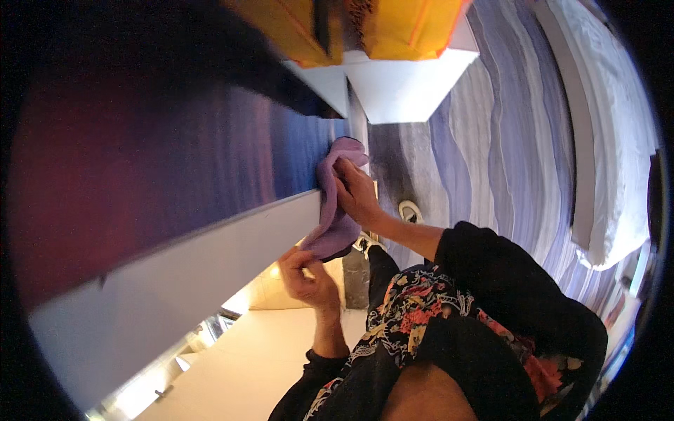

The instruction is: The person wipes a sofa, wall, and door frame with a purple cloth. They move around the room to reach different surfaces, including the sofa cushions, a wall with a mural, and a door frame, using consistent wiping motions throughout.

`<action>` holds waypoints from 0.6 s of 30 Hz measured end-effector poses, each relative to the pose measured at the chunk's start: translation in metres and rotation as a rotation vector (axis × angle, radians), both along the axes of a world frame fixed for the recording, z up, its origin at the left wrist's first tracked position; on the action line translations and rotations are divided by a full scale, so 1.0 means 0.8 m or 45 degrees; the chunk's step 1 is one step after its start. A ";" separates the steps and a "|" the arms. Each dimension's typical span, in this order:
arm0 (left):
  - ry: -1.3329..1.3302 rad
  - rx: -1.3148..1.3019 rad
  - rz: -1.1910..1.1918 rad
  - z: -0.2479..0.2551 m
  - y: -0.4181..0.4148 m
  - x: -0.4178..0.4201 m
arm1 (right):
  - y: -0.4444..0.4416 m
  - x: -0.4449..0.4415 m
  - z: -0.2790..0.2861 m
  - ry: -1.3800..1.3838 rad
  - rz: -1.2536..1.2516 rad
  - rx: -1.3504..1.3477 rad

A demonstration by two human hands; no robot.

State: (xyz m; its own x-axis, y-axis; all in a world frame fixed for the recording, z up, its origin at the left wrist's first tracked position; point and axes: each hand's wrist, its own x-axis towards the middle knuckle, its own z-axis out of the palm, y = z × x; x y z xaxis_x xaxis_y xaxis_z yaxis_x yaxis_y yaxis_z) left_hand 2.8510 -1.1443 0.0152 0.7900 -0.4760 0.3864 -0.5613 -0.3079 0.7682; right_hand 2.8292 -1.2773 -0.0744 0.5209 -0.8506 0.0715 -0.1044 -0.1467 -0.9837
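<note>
A purple cloth hangs in folds against the end of a long white panel. My right hand grips its upper part, the fingertips pressed into the folds. At the cloth's lower corner is my left hand, with thumb and fingers curled together as if pinching the edge; the exact contact is partly hidden. A dark edge shows beneath the cloth's lower end. Beyond the panel spreads a blue and dark red streaked surface, which meets the cloth's upper left side.
A white cabinet stands ahead with yellow-orange bags on it. Wavy grey and purple flooring runs to a bed with white bedding on the right. A shoe shows below my right forearm. Lit, cream-coloured flooring lies lower left.
</note>
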 end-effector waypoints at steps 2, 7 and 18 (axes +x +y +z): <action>-0.227 -0.014 0.095 0.022 0.015 0.016 | 0.003 -0.007 0.047 -0.130 0.035 -0.114; -0.812 -0.116 0.366 0.102 0.023 0.071 | -0.004 -0.009 0.178 -0.405 0.247 -0.431; -0.710 -0.574 0.534 0.113 -0.016 0.089 | 0.014 -0.020 0.218 -0.380 0.300 -0.676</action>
